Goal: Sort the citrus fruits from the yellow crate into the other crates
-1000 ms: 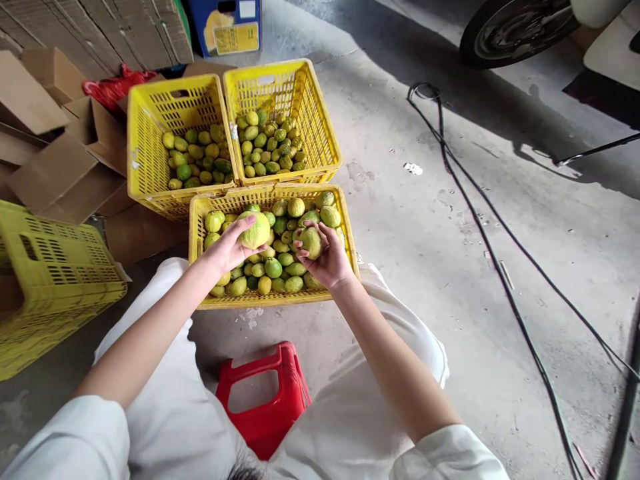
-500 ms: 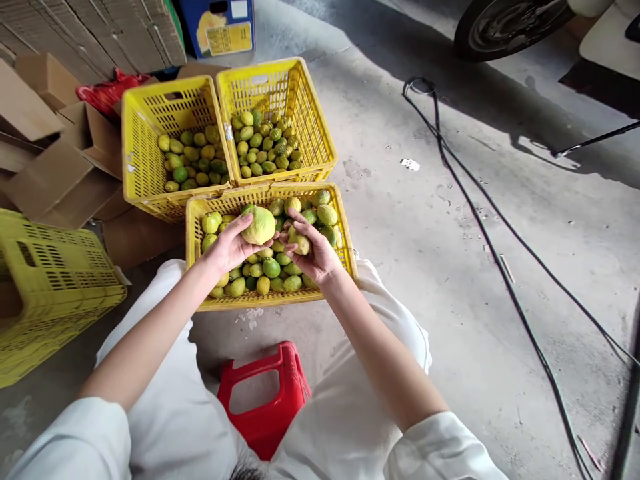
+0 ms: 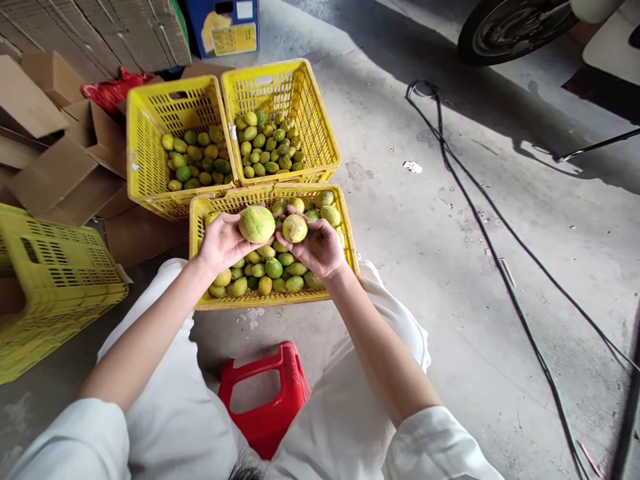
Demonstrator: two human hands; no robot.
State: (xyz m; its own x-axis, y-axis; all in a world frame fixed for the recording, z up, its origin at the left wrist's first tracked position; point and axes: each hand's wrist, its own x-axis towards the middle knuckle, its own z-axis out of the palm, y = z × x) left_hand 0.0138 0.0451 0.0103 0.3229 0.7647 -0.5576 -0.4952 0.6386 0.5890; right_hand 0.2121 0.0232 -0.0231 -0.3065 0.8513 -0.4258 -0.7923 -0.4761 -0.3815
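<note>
My left hand (image 3: 224, 245) holds a large yellow-green lemon (image 3: 257, 224), its fingers curled beneath and the thumb on the near side. In my right hand (image 3: 320, 248) rests a smaller yellow lemon (image 3: 295, 228) with a brownish patch, gripped between thumb and fingers. Both fruits are side by side, slightly apart, above the near yellow crate (image 3: 270, 303). That crate contains several green and yellow lemons (image 3: 273, 268), partly hidden by my hands.
Behind it stand a left yellow crate (image 3: 145, 143) and a right yellow crate (image 3: 320, 127), both holding lemons. Cardboard boxes (image 3: 55, 173) and another yellow crate (image 3: 65, 267) are at left. A red stool (image 3: 270, 413) sits between my legs; a black cable (image 3: 495, 257) crosses the floor.
Both lemons have been turned in my hands, showing different sides. My right hand has rolled more palm-up, leaving its lemon more exposed. The view has shifted slightly.
</note>
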